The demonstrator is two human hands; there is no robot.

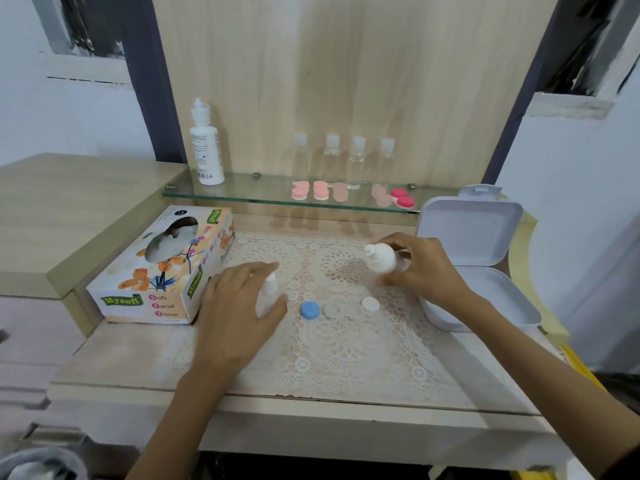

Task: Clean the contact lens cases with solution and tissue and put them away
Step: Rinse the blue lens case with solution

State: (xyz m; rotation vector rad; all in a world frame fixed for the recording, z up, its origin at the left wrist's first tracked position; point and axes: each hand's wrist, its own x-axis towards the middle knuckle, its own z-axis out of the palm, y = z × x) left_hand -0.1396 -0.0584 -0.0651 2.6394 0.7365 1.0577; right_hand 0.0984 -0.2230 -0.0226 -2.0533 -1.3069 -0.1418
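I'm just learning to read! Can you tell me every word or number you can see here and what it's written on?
"Mysoft": green banners on the tissue box, on its front, side and top.
"Soft Facial Tissue": front of the same box.
Other print on the box top: too blurred to read.
Print on the tall white bottle on the glass shelf: too small to read.

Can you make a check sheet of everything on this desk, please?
Surface: lace mat on wooden desk.
Job's things: blue cap, clear lens case, white cap on mat; tissue box left; open white box right.
Clutter: nothing seen.
Hands: left hand holds small bottle; right hand holds white bottle.
Cables: nothing seen.
Surroundings: glass shelf with big bottle, four clear bottles, pink cases.
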